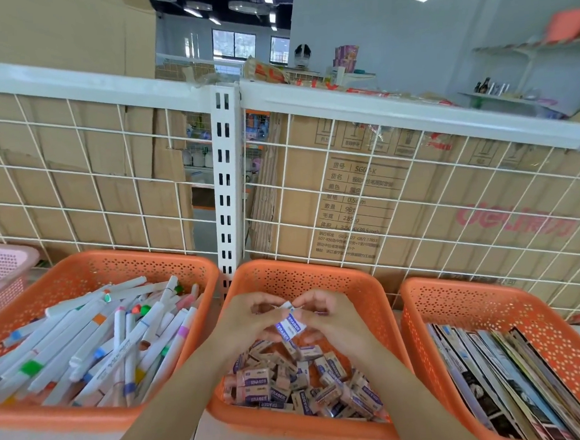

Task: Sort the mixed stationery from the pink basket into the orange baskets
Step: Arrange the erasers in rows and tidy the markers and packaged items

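Left hand (251, 320), right hand (326, 317), grips tight on erasers (291, 326), above eraser basket (285, 271) between marker basket (113, 263) and booklet basket (476, 296).

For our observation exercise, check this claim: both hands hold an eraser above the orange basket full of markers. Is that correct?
Not quite. In the head view, the left hand and right hand hold the eraser above the middle orange basket, which is full of erasers. The marker basket stands to its left.
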`<control>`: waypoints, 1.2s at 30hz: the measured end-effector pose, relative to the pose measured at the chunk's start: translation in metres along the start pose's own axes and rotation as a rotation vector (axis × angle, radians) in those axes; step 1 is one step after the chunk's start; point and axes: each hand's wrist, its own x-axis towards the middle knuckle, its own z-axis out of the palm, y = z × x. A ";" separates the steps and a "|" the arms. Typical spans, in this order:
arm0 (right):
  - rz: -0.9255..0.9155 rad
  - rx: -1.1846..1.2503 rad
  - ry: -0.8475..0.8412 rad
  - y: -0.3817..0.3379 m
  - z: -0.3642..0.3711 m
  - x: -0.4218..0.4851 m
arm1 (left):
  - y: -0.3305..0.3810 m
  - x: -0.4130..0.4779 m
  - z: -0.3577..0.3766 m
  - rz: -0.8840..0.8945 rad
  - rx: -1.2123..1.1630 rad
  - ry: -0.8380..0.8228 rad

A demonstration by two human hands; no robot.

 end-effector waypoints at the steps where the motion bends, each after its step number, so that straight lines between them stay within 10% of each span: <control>1: -0.022 -0.024 0.005 0.001 0.000 0.000 | -0.001 0.001 -0.001 -0.009 -0.007 0.009; 21: -0.347 -0.599 0.085 -0.001 0.003 0.003 | 0.000 0.015 0.004 0.037 -0.004 0.081; 29: -0.118 -0.715 -0.041 -0.003 -0.034 0.040 | 0.001 0.022 -0.018 0.498 1.079 0.141; 36: -0.088 -0.935 -0.206 0.017 -0.015 0.072 | -0.008 0.025 -0.017 0.454 1.245 0.066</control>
